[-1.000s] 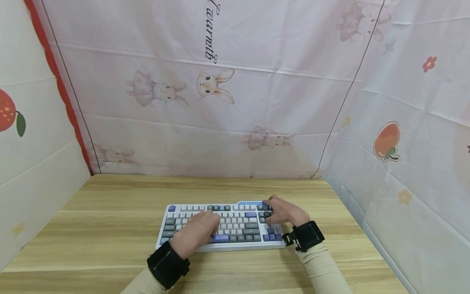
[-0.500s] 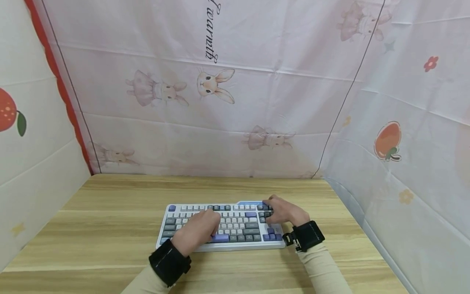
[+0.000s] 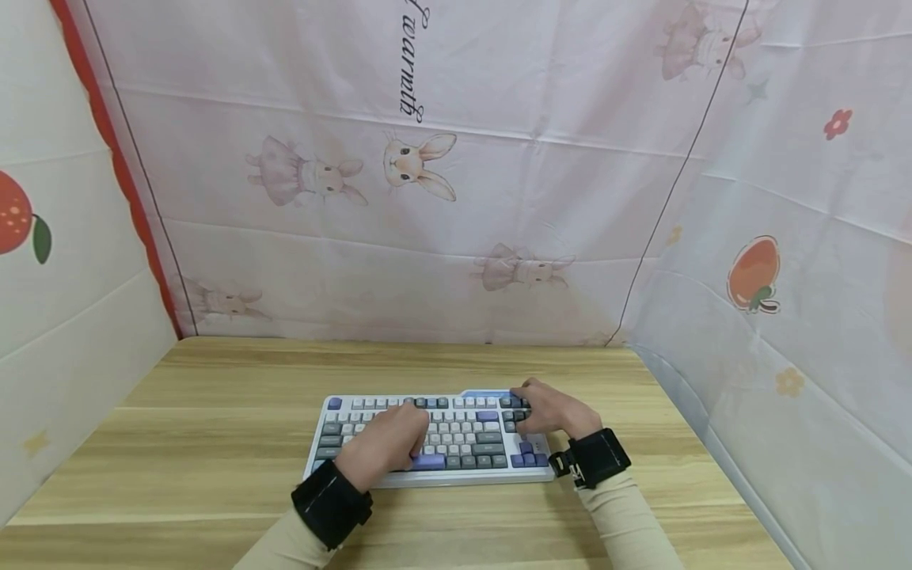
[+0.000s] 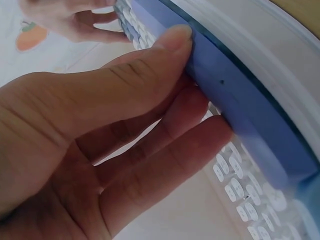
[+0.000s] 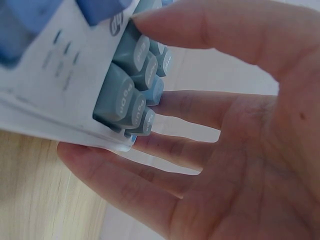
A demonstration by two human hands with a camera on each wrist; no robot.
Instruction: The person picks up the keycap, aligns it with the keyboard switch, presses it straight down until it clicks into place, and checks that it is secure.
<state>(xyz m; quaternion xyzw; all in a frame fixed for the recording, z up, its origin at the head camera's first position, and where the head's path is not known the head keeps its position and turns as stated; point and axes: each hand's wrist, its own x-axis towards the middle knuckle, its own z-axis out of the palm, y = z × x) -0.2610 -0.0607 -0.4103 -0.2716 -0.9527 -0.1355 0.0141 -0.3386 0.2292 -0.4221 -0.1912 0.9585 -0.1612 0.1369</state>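
A white keyboard (image 3: 466, 477) with white, grey and purple keys lies flat on the wooden table. Over its left half rests my left hand (image 3: 385, 445), its thumb tip against the long purple space bar (image 4: 250, 127). The other fingers of that hand reach down among the white keys (image 4: 236, 189), close by the bar. At the keyboard's right end is my right hand (image 3: 559, 410). Its thumb touches the grey navigation keys (image 5: 117, 95), while the fingers extend past them to the top right corner. One fingertip (image 5: 75, 155) lies at the keyboard's right edge.
The table (image 3: 178, 443) ends at a pink cloth backdrop (image 3: 427, 293) printed with rabbits. Pale cloth walls (image 3: 819, 317) with fruit and flower prints stand on both sides. A black band (image 3: 331, 505) wraps each wrist, above cream sleeves.
My left wrist shifts very slightly to the right and forward over the keyboard. The right hand and the keyboard stay where they were.
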